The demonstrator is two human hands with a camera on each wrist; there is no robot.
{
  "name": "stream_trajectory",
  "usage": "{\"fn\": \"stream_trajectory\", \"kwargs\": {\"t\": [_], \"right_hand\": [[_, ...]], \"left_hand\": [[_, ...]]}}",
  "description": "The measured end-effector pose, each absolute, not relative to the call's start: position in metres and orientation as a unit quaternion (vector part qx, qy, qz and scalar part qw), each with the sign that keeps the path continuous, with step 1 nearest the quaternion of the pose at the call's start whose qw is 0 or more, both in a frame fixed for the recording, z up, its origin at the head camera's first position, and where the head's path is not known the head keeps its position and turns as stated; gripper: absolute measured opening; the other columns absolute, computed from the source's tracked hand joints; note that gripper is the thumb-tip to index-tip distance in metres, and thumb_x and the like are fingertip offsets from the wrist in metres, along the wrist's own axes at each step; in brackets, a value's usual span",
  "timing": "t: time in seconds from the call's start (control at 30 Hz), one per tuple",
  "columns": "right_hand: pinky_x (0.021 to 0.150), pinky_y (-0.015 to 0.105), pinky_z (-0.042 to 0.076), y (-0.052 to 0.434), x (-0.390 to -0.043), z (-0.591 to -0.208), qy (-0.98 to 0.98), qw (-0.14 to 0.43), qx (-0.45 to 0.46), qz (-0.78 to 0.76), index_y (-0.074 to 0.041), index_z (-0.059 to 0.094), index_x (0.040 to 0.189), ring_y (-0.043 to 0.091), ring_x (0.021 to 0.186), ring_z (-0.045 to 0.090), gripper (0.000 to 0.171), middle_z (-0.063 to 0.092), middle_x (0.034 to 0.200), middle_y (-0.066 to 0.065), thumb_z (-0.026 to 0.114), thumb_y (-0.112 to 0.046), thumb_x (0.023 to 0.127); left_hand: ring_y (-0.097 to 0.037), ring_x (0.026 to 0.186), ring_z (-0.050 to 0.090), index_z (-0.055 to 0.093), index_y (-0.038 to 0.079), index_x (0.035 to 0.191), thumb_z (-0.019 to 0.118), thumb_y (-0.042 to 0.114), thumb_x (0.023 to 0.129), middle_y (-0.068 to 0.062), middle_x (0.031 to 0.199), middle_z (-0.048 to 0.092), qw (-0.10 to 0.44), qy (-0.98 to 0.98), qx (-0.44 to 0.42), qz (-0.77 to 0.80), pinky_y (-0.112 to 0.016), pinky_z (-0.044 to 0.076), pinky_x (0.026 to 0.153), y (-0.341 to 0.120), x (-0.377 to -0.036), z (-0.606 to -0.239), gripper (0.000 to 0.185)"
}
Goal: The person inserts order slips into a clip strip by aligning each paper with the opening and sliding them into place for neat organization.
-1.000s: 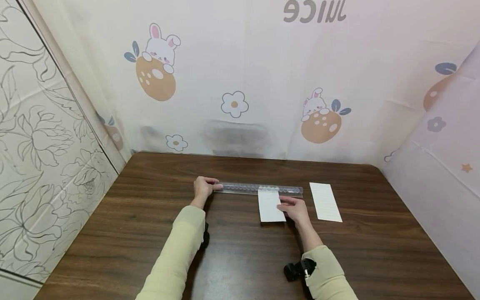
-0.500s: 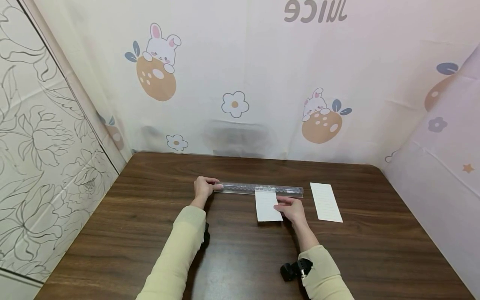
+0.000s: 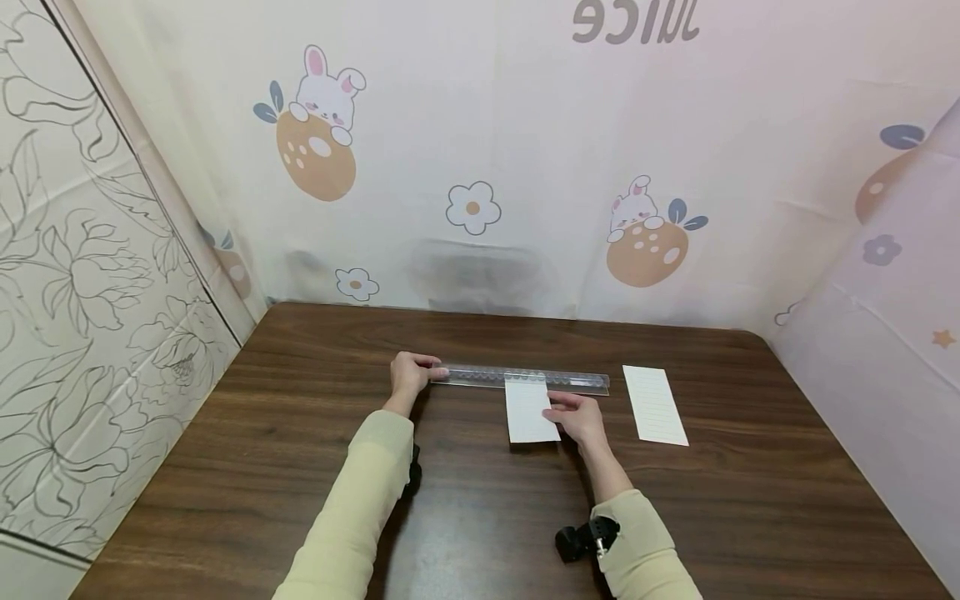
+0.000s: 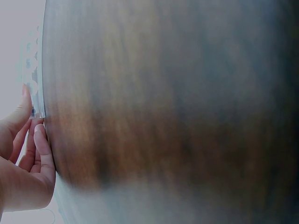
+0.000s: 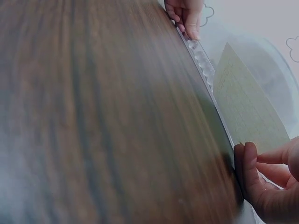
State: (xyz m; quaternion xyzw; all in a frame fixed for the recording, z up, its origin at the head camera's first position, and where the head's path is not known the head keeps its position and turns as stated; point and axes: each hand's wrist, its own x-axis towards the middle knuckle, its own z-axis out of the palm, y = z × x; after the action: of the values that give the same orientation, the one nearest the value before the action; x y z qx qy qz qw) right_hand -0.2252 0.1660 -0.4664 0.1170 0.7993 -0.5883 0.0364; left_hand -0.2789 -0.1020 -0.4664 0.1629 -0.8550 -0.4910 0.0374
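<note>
A long clear plastic ticket rail (image 3: 472, 374) with a row of round beads lies across the far part of the table. My left hand (image 3: 407, 380) grips its left end, the thumb on top; in the left wrist view that hand's fingers (image 4: 43, 144) are bent by the rail's end. A white paper slip (image 3: 528, 412) has its upper edge at the rail, right of the middle. My right hand (image 3: 581, 418) pinches the slip's right edge between thumb and fingers. Seen from the right wrist, the slip (image 5: 247, 102) slants up off the table. Its upper edge is partly hidden.
A second, lined white slip (image 3: 655, 405) lies flat to the right of the rail. The brown wooden table (image 3: 480, 517) runs back to a printed curtain (image 3: 547, 125). More curtain closes in both sides.
My right hand has moved a little to the left, and the slip it pinches has shifted left along the rail. My left hand and the rail have stayed in place.
</note>
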Motion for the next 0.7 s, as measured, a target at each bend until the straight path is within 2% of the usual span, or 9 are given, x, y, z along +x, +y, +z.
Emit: {"fn": "stream_trajectory", "kwargs": {"t": [0.7], "right_hand": [[0.053, 0.021, 0.044, 0.15, -0.224, -0.465, 0.794, 0.038, 0.111, -0.596, 0.008, 0.061, 0.107, 0.006, 0.06, 0.056, 0.036, 0.066, 0.076, 0.01, 0.067, 0.006, 0.072]], "left_hand": [[-0.025, 0.092, 0.057, 0.074, 0.011, 0.078, 0.081, 0.023, 0.063, -0.006, 0.088, 0.067, 0.052, -0.863, 0.146, -0.481, -0.036, 0.046, 0.077, -0.102, -0.278, -0.466, 0.021]]}}
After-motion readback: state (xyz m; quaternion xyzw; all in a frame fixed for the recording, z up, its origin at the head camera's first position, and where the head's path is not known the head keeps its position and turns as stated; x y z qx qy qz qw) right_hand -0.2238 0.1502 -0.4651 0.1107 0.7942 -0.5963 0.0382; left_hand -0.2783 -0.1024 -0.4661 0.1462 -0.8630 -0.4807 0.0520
